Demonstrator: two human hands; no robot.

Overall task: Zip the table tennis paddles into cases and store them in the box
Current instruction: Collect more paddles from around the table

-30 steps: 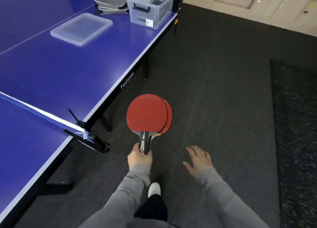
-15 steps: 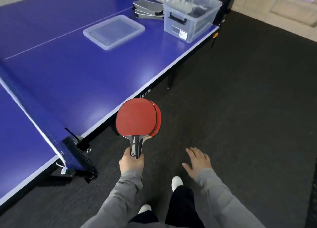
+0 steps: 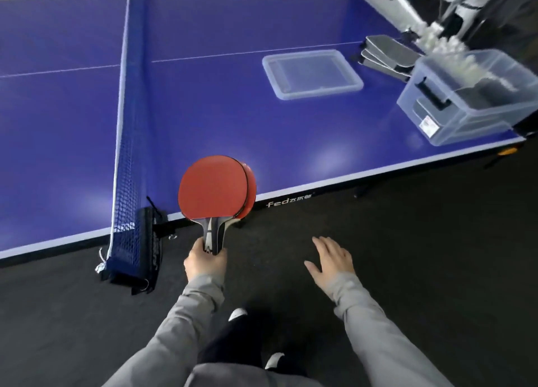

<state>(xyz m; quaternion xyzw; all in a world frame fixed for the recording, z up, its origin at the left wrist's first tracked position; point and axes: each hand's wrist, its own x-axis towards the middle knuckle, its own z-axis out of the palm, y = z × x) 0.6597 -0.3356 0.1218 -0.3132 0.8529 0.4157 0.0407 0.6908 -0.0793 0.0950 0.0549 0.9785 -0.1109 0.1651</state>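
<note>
My left hand (image 3: pixel 205 262) grips the handles of two stacked red table tennis paddles (image 3: pixel 215 187), held upright over the near edge of the blue table (image 3: pixel 262 124). My right hand (image 3: pixel 330 260) hangs open and empty over the dark floor. At the table's far right stands a clear plastic box (image 3: pixel 471 95) with grey things inside. Behind it lies a stack of grey paddle cases (image 3: pixel 388 54). The box's clear lid (image 3: pixel 311 73) rests flat on the table to the left of the cases.
The net (image 3: pixel 128 124) and its clamp (image 3: pixel 145 241) cross the table to the left of the paddles. White balls (image 3: pixel 439 44) and dark equipment sit beyond the box at the far right. Dark carpet (image 3: pixel 422 255) covers the floor.
The view has swung left and toward the table, so the net is now left of the paddles and the box is at the right. Both hands keep the same pose.
</note>
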